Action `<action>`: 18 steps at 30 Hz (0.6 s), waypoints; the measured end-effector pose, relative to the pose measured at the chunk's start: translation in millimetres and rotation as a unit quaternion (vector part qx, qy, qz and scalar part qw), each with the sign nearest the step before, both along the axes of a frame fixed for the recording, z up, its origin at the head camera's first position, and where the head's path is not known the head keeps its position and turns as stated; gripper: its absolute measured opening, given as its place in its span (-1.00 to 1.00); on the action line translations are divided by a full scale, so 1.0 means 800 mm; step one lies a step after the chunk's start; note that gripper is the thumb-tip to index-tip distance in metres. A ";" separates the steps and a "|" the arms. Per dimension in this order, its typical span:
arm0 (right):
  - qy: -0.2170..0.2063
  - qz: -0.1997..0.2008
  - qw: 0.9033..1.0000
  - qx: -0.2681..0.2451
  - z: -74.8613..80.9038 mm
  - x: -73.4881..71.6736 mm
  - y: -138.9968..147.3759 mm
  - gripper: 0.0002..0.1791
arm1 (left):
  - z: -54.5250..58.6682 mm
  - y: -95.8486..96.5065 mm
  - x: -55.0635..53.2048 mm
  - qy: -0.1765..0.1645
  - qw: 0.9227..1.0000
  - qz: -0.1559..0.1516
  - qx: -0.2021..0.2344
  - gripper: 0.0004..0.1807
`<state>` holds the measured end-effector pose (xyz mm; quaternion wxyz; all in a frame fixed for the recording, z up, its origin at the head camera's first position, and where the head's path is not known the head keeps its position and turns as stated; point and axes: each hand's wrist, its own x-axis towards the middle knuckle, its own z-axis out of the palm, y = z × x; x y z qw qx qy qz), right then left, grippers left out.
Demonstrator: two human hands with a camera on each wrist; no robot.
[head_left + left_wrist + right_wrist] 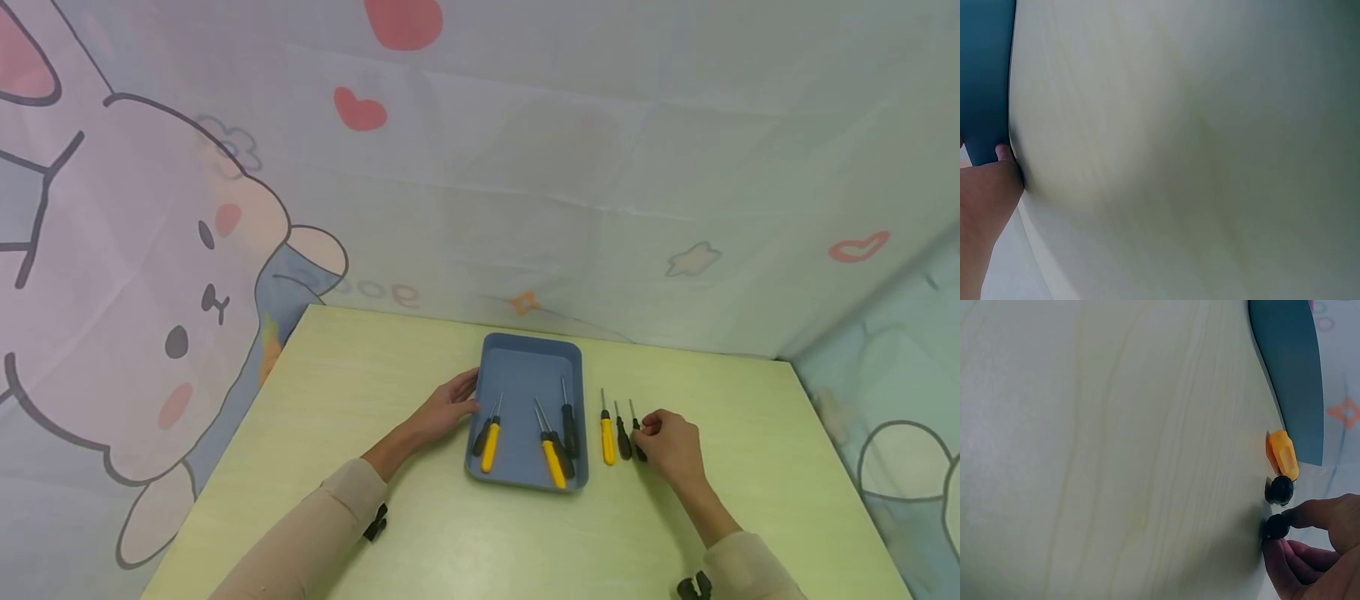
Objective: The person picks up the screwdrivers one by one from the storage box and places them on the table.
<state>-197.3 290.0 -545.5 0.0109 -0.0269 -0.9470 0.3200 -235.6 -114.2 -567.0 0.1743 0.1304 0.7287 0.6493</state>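
On the pale table [450, 542], a yellow-handled screwdriver [607, 440] and black-handled one [624, 442] separate the blue rectangular tray [517, 371], touched by the relaxed left hand [444, 408], from another black screwdriver [1277, 525] the right hand [671, 446] pinches.

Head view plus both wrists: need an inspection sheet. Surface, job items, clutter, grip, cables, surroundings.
Surface: pale wood-grain table.
Job items: blue tray holds five screwdrivers; to its right, a yellow screwdriver, then a black screwdriver, then the rightmost black screwdriver, in hand.
Clutter: nothing seen.
Grip: left hand touches the tray's left side; right hand pinches the rightmost black screwdriver; whether it is lifted, can't tell.
Cables: nothing seen.
Surroundings: cartoon-printed backdrop, behind and beside the table.
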 end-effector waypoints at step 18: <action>0.013 -0.003 1.000 0.009 0.004 0.003 -0.005 -0.73 | 0.001 0.000 0.001 0.000 1.000 0.001 0.000 -0.23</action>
